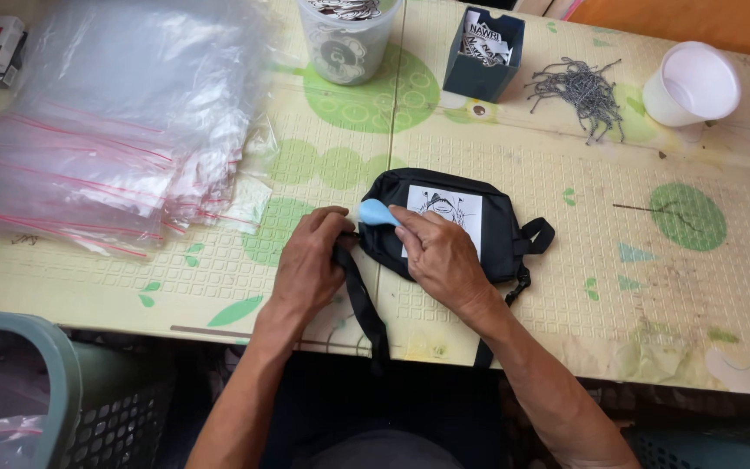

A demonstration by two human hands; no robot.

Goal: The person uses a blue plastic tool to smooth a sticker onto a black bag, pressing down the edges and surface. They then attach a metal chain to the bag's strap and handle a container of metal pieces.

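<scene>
Black waist pouch lies flat on the patterned mat near the table's near edge, long axis left to right, its strap trailing off the near edge. Left hand pinches the strap end; right hand presses a light-blue tool against it. A slip could drag the pouch askew.

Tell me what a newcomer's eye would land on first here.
First, the black pouch with a white picture patch, mid-table, under both hands: the left hand pinches its strap, the right hand presses a light blue tool against it. Next, the pile of clear zip bags at far left.
</scene>
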